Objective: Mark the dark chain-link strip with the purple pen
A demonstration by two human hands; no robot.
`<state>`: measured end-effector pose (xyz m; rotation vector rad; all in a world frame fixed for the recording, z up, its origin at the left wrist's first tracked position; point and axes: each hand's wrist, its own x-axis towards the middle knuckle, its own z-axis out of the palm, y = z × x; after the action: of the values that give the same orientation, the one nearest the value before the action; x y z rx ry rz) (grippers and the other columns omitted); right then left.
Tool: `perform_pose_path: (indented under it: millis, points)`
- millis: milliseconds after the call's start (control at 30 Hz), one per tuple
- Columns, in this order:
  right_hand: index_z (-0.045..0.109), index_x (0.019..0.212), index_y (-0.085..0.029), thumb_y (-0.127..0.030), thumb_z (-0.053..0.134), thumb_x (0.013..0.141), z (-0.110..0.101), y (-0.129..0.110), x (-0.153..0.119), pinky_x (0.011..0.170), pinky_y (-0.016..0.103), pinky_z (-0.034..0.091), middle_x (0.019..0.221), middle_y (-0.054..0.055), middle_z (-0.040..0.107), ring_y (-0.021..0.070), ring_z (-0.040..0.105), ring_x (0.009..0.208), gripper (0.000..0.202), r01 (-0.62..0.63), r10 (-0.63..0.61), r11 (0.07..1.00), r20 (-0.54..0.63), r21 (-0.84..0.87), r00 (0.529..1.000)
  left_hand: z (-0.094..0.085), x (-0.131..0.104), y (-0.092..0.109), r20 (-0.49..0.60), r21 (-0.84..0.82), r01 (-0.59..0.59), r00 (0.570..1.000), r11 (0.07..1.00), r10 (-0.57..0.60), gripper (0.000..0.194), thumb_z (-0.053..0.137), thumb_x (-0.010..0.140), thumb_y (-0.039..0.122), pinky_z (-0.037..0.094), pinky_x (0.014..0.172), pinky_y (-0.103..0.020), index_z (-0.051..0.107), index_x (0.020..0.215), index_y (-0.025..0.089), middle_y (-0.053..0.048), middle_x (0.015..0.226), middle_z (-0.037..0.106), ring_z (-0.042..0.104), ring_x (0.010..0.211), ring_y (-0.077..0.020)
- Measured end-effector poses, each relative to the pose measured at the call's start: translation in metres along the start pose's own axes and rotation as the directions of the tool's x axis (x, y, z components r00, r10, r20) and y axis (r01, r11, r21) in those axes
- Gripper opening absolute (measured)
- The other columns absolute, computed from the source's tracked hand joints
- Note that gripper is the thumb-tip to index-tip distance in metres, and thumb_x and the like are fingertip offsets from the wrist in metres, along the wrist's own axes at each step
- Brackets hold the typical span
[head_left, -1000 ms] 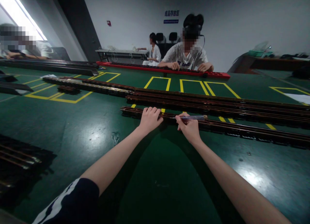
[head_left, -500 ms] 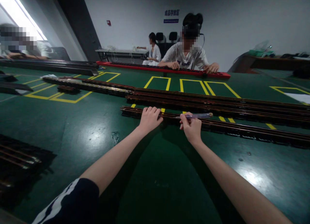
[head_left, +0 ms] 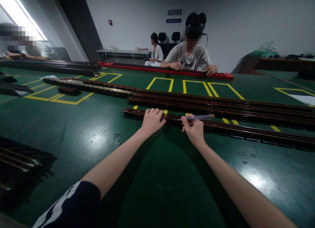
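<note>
A long dark strip with copper-coloured rails (head_left: 236, 129) lies across the green table in front of me. My left hand (head_left: 153, 120) is closed over the strip near its left end, fingers on top and thumb toward the near side. To the right, my right hand (head_left: 194, 129) pinches a slim screwdriver (head_left: 200, 117) with a clear, purplish handle. The screwdriver lies almost level, its thin metal tip pointing left at the strip between my hands. Whether the tip touches the strip, I cannot tell.
More dark strips (head_left: 221, 109) lie just behind, and another bundle (head_left: 19, 159) is at the near left. Yellow tape outlines (head_left: 159, 79) mark the green table (head_left: 86, 139). Across it, a person (head_left: 189, 54) works at a long red tray (head_left: 227, 76).
My right hand and the screwdriver have shifted very slightly left. My left hand stays in place on the strip. Across the table, the person's hand has moved a little left.
</note>
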<state>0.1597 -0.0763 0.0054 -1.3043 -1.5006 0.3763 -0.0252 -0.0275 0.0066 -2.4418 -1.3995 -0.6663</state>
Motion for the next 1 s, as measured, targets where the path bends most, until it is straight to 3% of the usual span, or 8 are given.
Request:
perform_pose_path:
  millis: [500,1000]
  points:
    - [0.056,0.071,-0.02,-0.045,0.053,0.085,0.0018,-0.0034,0.001,0.045,0.025,0.044,0.051,-0.001,0.059,0.0143,0.057,0.04,0.029,-0.001,-0.001,0.999,0.054,0.036,0.999,-0.001,-0.0009,0.0034,0.006,0.009,-0.044,0.999,0.999,0.044,0.032,0.042,0.089,0.021,0.037,0.092,-0.043,0.062,0.113,0.017,-0.011,0.113,0.065,0.056,0.105,-0.0264]
    - [0.054,0.063,-0.022,-0.044,0.049,0.086,-0.0018,-0.0093,0.0008,0.052,0.028,0.045,0.046,0.0,0.056,0.0162,0.058,0.043,0.032,0.041,-0.043,0.998,-0.033,-0.057,0.999,-0.0027,-0.0007,0.007,0.022,-0.006,-0.044,0.999,0.999,0.044,0.035,0.039,0.089,0.016,0.037,0.095,-0.045,0.062,0.116,0.018,-0.01,0.116,0.065,0.056,0.107,-0.0259]
